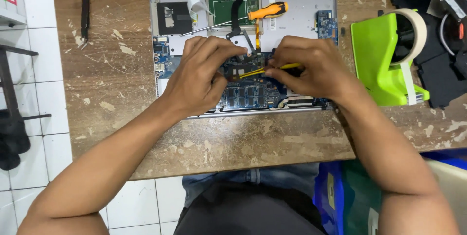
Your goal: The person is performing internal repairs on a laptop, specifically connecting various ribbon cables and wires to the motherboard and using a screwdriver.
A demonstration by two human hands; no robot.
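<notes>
Forearms enter from the lower edge and meet over an opened laptop (301, 21) lying on a worn wooden table (243, 142). Left hand (202, 77) rests on the blue board (248, 94), fingers curled and pressed down near its upper edge. Right hand (306, 67) pinches a thin yellow tool (258, 71), its tip pointing left toward the left fingertips; what the tip touches is hidden.

Handling, as judged: the board is thin, stiff and fragile, with small parts across its face. Hold it by bare edges only; keep pressure off the chips. The yellow tool looks light and narrow, best gripped near its rear end between thumb and finger, as it is now.

Count:
- Laptop: one, case open, internals facing up.
- Screwdriver (243, 18): one, orange-and-black handle, lying across the case beyond the hands.
- Yellow tool: one.
- Black strap (237, 13): one, curved, over the green panel.
- Tape dispenser (382, 57): one, lime green, right of the laptop, with one pale roll.
- Tweezers (85, 13): one, black, well apart at far left.
</notes>
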